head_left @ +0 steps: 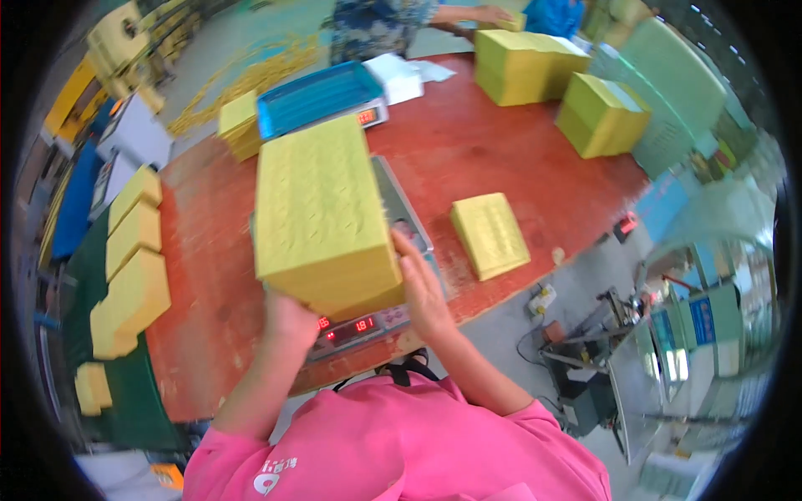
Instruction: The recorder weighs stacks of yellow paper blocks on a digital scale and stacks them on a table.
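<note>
Red tbl [205, 317] ahead; big yellow stack [322, 200] over the scale [393, 196], blocking most of it. Blue tray [322, 96] just behind, tall yellow block [510, 71] far R, small stack [491, 236] nearer R. I've the big one clasped btwn R hand [424, 292], on its right side, & L hand [291, 317], near-left underside, fingers hidden.
</note>
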`<action>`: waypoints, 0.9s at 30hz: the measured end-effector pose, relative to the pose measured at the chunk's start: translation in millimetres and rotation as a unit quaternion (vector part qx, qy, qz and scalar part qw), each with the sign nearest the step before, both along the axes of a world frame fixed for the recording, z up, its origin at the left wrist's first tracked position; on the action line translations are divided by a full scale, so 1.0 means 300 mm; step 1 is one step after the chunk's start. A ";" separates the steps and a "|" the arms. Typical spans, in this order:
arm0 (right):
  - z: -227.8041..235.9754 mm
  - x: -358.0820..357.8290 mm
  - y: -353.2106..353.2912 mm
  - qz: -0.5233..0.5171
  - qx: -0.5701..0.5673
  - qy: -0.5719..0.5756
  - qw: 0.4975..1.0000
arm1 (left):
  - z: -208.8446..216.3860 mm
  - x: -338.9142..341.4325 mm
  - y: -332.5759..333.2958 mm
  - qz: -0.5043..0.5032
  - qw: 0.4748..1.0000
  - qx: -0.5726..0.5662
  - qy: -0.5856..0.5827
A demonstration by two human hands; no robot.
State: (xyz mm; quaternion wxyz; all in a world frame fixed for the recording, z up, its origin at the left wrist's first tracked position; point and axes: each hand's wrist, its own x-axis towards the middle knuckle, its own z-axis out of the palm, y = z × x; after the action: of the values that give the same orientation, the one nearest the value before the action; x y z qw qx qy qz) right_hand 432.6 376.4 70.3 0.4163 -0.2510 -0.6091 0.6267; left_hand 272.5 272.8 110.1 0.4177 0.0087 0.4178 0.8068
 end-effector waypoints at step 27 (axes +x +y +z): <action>-0.118 0.682 0.968 0.033 -0.325 0.105 0.939 | 0.127 0.412 0.968 -0.291 0.945 -0.037 0.148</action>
State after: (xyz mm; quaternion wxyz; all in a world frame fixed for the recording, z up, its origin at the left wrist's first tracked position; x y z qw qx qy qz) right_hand 637.2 666.8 35.0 0.3525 -0.2850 -0.3332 0.8267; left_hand 396.2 563.3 148.2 0.5674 0.2337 0.4839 0.6239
